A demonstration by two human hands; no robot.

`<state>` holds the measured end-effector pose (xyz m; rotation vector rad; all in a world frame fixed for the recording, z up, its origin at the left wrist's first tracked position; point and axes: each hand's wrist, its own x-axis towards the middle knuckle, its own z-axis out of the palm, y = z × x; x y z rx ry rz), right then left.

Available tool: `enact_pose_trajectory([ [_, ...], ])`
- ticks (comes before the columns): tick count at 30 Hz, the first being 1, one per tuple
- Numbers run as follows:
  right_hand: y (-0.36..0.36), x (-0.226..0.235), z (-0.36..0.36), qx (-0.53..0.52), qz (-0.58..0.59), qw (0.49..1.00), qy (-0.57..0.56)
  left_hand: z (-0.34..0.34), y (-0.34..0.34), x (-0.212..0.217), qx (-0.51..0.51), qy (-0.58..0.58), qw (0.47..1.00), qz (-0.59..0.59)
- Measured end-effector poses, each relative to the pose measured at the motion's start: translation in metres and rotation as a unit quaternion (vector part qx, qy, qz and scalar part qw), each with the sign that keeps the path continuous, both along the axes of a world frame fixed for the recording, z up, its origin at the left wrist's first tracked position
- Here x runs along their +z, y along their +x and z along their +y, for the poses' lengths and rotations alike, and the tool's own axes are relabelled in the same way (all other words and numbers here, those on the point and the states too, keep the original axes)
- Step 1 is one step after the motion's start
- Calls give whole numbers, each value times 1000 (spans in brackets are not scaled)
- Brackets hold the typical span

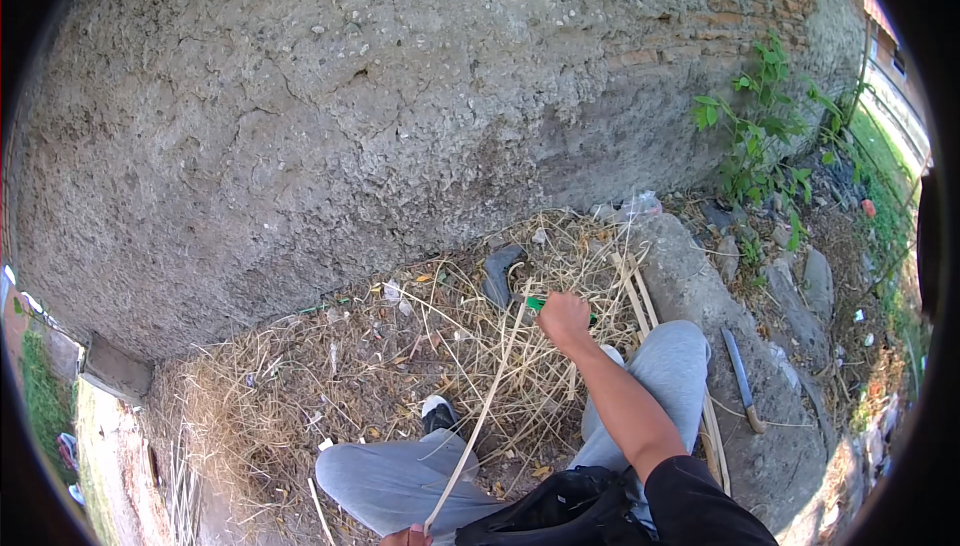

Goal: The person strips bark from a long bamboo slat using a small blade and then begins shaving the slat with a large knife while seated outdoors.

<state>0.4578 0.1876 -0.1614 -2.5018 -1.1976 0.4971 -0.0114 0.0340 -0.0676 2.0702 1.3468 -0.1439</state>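
Observation:
My right hand [566,320] is closed in a fist around a bright green object [535,303]. Bits of it stick out on both sides of the fist; its kind is hidden by the fingers. A long, pale strip of split cane or bamboo [480,416] runs from beside the green object down across my lap. At the bottom edge my left hand [407,537] pinches the strip's near end, and only part of that hand shows. Whether the green object touches the strip, I cannot tell.
A knife [741,376] with a wooden handle lies on a stone slab [690,276] to the right. Pale slats [636,291] lean by my right knee. Straw and shavings [290,396] litter the ground. Ahead stands a rough wall [330,126], with a dark boot-like object [499,274] near its base.

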Motion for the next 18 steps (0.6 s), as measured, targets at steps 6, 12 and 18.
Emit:
enact_pose_trajectory([
  [6,31,-53,-11,-102,-29,994,-20,-28,10,61,55,-109,989,-87],
  [12,31,-48,-13,-119,37,992,-7,-25,-46,48,60,-14,991,-117],
  [18,4,22,0,-85,206,972,81,20,19,43,56,115,983,-131],
])
